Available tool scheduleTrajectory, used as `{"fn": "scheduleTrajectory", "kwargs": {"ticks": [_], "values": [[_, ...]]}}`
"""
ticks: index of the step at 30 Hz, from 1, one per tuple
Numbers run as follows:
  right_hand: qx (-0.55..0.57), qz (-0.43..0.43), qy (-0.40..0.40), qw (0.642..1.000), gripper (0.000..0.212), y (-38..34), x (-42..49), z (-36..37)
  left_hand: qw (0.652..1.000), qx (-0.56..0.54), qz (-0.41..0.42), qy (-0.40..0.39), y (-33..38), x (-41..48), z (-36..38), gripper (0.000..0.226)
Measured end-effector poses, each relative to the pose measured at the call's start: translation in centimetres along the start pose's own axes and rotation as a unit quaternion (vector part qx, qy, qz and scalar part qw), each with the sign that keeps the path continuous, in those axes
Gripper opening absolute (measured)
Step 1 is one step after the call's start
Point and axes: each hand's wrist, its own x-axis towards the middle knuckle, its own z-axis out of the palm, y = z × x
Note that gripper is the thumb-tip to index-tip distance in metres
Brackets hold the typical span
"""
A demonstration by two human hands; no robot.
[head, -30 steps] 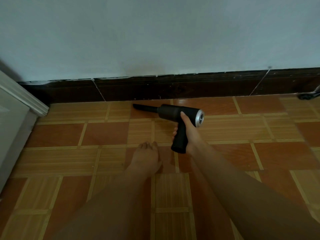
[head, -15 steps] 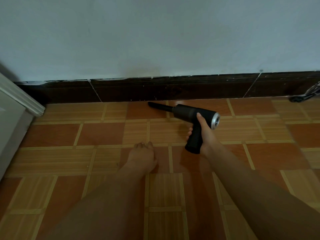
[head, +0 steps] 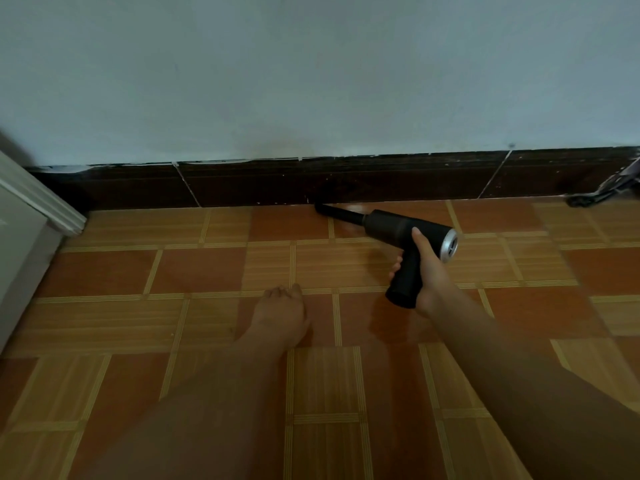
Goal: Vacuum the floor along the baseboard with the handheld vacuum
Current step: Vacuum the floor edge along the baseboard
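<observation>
While right hand (head: 429,271) grips vacuum (head: 391,225), left hand (head: 282,315) rests on floor (head: 138,271)

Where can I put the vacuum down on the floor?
Bare tiles lie between the white door frame and the left hand, below the baseboard. More bare floor lies right of the handheld vacuum, before the dark object at the wall. It is crowded only where the right hand grips it.
</observation>
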Motion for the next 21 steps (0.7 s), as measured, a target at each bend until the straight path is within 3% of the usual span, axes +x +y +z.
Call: {"fn": "scheduleTrajectory", "kwargs": {"ticks": [8,15,21], "values": [[-0.005,0.017,-0.011,1.000,0.033,1.1,-0.2,1.6,0.999,-0.007,0.013,0.034,-0.3,-0.2,0.3,0.058],[-0.001,0.031,-0.028,0.999,0.034,2.6,0.0,3.6,0.994,-0.016,0.012,0.111,-2.6,-0.3,0.7,0.048],[-0.007,0.045,-0.041,0.998,0.033,4.1,0.5,5.6,0.994,-0.024,-0.009,0.109,-6.1,-0.5,1.5,0.049]]}}
